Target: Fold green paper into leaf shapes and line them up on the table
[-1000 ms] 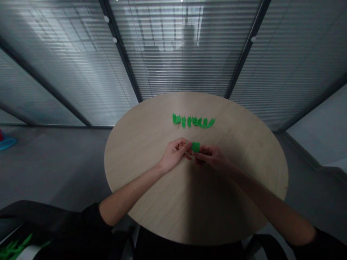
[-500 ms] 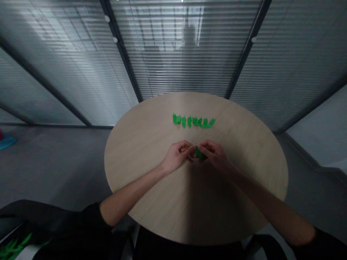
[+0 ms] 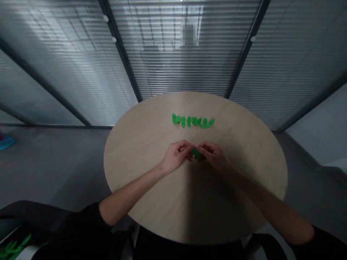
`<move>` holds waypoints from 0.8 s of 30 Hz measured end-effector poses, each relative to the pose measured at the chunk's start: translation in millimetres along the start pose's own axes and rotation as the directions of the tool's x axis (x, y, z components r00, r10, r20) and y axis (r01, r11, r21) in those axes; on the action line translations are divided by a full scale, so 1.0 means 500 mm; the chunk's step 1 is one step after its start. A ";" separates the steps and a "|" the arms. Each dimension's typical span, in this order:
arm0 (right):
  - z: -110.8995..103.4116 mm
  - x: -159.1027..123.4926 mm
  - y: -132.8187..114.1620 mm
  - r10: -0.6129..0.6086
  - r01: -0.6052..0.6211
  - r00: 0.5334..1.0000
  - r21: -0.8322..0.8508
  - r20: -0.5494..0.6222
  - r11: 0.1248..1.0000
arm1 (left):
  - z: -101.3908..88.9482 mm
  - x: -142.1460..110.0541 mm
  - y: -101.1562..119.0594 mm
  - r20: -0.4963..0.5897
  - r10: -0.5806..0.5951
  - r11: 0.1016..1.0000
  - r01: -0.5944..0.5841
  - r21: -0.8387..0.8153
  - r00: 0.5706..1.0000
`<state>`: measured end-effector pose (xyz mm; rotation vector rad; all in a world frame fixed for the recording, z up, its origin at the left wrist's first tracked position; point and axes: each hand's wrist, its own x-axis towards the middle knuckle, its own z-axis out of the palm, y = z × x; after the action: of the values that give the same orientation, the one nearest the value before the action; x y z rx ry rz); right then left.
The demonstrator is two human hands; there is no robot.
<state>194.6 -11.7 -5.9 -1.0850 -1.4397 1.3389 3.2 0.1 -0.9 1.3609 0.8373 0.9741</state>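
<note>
Here you are, both forearms reaching in over the round table (image 3: pixel 151 195), its far edge at twelve o'clock. Your left hand (image 3: pixel 176 155) comes from eight, your right hand (image 3: pixel 215 155) from four, and they meet almost thumb to thumb just on the twelve o'clock side of centre. Between them sits the small green piece (image 3: pixel 197 154), slanting toward five o'clock, and you have it pinched from both sides! Your left thumb points to about two, fingers curled on the far side; your right thumb aims at ten, its fingers bent in likewise (the undersides of both grips are hidden, so I can't tell how each fingertip sits). Both elbows are bent outward, bare below the black sleeves. Beyond your knuckles, toward twelve and well apart from them, lies a row of green pieces (image 3: pixel 193 121), while a dark shadow (image 3: pixel 214 206) spreads toward six.
</note>
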 end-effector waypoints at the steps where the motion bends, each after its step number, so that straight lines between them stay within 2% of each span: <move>1: -0.001 0.000 -0.001 -0.013 0.013 1.000 -0.006 -0.002 1.000 | 0.001 -0.001 0.001 0.003 0.004 1.000 -0.003 -0.001 1.000; 7: -0.004 -0.002 -0.007 -0.051 0.051 0.999 -0.010 0.017 0.999 | 0.002 -0.004 0.008 0.020 0.014 1.000 -0.014 -0.004 1.000; 14: 0.000 -0.001 -0.004 -0.082 0.081 0.997 -0.101 -0.010 0.992 | -0.002 0.001 -0.004 0.047 0.012 0.999 -0.014 0.042 0.999; 24: 0.002 -0.004 -0.005 -0.107 0.106 0.994 -0.124 -0.001 0.987 | 0.002 -0.002 0.001 0.026 0.026 0.997 -0.028 0.076 0.999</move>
<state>194.2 -13.9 -3.4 -1.0757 -1.5700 1.1816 3.8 -1.1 -0.5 1.4504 0.8464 0.9528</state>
